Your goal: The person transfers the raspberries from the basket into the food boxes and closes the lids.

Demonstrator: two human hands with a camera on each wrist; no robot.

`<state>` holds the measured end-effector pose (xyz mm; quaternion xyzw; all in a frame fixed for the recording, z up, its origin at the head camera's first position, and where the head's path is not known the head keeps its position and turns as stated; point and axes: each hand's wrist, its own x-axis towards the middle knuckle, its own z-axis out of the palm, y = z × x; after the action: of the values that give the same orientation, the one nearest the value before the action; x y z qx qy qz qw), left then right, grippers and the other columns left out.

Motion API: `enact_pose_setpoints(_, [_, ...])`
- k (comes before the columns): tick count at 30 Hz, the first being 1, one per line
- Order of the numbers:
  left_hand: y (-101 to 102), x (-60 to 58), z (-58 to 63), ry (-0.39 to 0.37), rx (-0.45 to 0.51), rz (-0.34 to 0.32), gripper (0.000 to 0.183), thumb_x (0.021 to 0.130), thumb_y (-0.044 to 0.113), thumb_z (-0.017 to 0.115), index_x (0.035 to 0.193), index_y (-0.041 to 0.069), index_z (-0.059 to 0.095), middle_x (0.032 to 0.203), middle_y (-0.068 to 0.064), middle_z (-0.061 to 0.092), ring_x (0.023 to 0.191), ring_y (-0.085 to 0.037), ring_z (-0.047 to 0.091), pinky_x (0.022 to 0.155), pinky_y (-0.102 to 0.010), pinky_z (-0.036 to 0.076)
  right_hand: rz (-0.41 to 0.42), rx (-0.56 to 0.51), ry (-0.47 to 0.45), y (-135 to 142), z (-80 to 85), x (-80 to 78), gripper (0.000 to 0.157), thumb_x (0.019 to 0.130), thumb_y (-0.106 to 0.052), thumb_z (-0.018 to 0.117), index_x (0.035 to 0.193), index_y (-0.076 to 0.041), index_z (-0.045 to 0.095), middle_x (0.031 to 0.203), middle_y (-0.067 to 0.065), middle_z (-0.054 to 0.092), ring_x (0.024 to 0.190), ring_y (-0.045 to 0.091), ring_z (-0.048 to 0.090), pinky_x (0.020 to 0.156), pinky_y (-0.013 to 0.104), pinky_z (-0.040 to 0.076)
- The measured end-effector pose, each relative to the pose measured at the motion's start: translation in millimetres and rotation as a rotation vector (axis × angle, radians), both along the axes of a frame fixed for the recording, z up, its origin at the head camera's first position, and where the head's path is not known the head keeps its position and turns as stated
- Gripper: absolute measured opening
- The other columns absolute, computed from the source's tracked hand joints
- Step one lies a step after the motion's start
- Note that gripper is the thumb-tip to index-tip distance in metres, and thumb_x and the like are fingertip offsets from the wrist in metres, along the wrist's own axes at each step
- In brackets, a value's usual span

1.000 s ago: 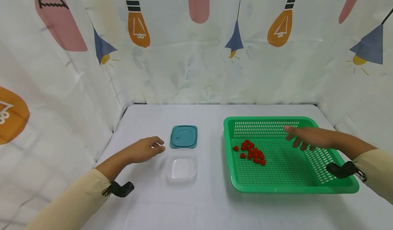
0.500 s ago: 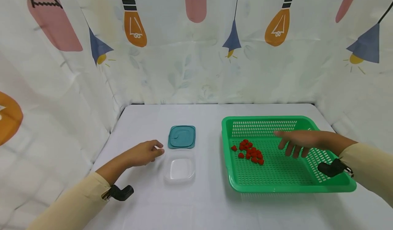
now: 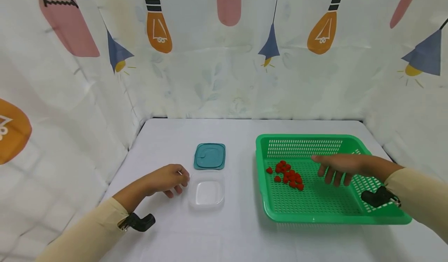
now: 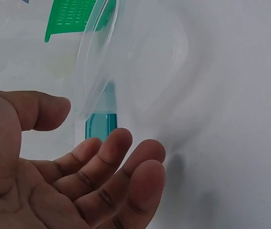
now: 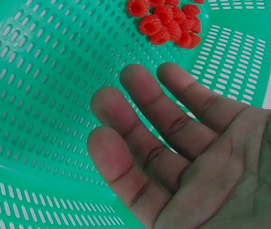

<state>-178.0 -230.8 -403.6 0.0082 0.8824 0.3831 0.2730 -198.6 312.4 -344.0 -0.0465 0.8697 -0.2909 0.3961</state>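
Beside the left edge of a clear plastic container [image 3: 206,192] is my left hand [image 3: 167,180], its fingers loosely bent. The left wrist view shows its palm [image 4: 54,191] with nothing held and the container's clear wall [image 4: 95,62] just past the fingertips; in the head view I cannot tell whether they touch. My right hand [image 3: 339,166] hovers over the green basket [image 3: 315,218], fingers relaxed and apart. Several red raspberries [image 3: 289,175] lie in a cluster at the basket's left side. In the right wrist view the raspberries [image 5: 173,24] are beyond the fingertips [image 5: 109,150].
A teal lid [image 3: 209,156] lies flat behind the clear container. A white cloth [image 3: 241,231] covers the table. Printed curtains [image 3: 210,79] stand at the back and both sides.
My right hand has moved left and slightly down over the basket. My left hand has come lower and closer to the container, with its lower fingers extending more.
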Motion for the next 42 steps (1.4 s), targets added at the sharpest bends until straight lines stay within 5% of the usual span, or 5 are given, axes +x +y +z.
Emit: enact_pose_setpoints(42, [11.9, 0.7, -9.9, -0.016, 0.036, 0.032, 0.022, 0.099, 0.016, 0.061, 0.115, 0.001, 0.061, 0.089, -0.011, 0.066, 0.081, -0.025, 0.066, 0.067, -0.037, 0.055, 0.094, 0.127, -0.029, -20.5, -22.9, -1.8, 0.056, 0.103, -0.053, 0.05, 0.119, -0.003, 0.068, 0.105, 0.01, 0.069, 0.088, 0.029, 0.066, 0.072, 0.045, 0.054])
